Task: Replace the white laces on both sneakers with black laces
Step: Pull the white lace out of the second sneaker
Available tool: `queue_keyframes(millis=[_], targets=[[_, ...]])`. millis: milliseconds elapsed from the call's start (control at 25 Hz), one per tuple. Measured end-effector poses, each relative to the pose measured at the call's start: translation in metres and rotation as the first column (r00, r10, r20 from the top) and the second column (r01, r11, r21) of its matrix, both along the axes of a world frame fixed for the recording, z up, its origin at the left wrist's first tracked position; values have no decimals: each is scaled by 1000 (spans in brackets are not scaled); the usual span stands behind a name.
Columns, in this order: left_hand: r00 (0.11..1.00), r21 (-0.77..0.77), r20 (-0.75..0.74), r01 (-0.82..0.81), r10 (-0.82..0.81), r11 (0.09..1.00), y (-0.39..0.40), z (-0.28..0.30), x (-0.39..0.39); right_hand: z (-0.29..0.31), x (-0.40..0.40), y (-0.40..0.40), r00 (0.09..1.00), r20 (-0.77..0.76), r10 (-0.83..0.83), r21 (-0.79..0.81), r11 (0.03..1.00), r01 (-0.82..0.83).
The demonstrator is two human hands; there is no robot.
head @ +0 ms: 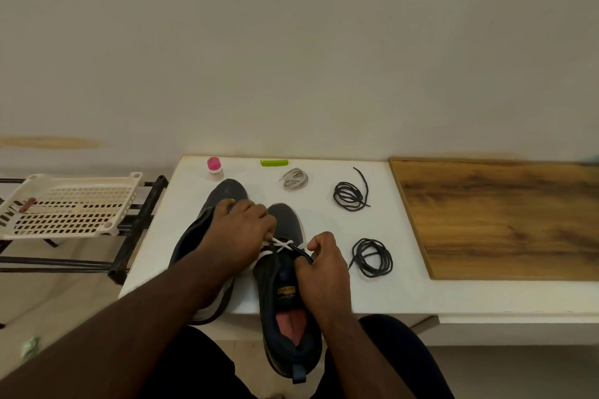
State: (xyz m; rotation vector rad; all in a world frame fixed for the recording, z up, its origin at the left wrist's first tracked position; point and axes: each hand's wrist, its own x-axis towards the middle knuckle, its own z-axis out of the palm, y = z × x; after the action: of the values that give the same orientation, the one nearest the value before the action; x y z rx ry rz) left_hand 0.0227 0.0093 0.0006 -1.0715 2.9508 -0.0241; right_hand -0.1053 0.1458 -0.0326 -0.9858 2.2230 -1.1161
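Your left hand is pinching the white lace over the right-hand shoe, apparently at an eyelet (fingers are hiding it). Your right hand is gripping the tongue edge. The lace is soft and limp, so you're pulling near its stiff tip. Black laces are lying coiled, well apart.

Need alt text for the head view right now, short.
Both hands, left hand and right hand, pull the white lace from the right sneaker on a white table. The left sneaker, one removed white lace and two black lace coils lie nearby.
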Motion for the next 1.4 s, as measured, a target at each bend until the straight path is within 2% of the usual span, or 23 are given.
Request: queue_keyframes(millis=[200, 360, 560, 760, 840, 920, 1000, 1040, 1080, 1160, 1280, 1400], targets=[[993, -18, 55, -99, 100, 995, -10, 2, 15, -1, 1, 0, 1000, 2, -11, 18, 1000, 11], [1000, 93, 0, -25, 25, 995, 14, -4, -3, -2, 2, 1, 1000, 16, -9, 26, 1000, 8], [1000, -12, -17, 18, -19, 1000, 10, -3, -6, -1, 2, 1, 999, 39, -21, 32, 999, 19], [984, -17, 105, -140, 141, 990, -12, 2, 14, 0, 0, 0, 998, 41, -48, 35, 998, 47], [976, -16, 66, -205, 206, 979, -10, 1, 16, 0, -1, 0, 999, 39, -37, 54, 998, 34], [956, -22, -67, -286, 284, 958, -6, 4, 11, 1, -1, 0, 999, 31, -18, 70, 997, 16], [907, 71, -233, -343, 350, 937, 1, 8, 2, 2, 0, 0, 999, 44, -22, 61, 998, 19], [878, 189, -303, -326, 371, 926, 8, 8, -2, 3, -1, 0, 998, 57, -32, 56, 998, 29], [853, 323, -342, -287, 394, 902, 19, 4, -6, 4, -2, 0, 997, 66, -39, 52, 998, 36], [835, 516, -323, -238, 444, 823, 45, -7, -11, 5, -3, -1, 995, 85, -43, 27, 999, 41], [824, 540, -311, -256, 473, 802, 61, -25, -9, 4, -4, -1, 994, 107, 11, -14, 1000, -10], [825, 525, -297, -279, 481, 804, 59, -25, -9, 2, -7, 0, 996, 9, 94, -16, 995, -94]])
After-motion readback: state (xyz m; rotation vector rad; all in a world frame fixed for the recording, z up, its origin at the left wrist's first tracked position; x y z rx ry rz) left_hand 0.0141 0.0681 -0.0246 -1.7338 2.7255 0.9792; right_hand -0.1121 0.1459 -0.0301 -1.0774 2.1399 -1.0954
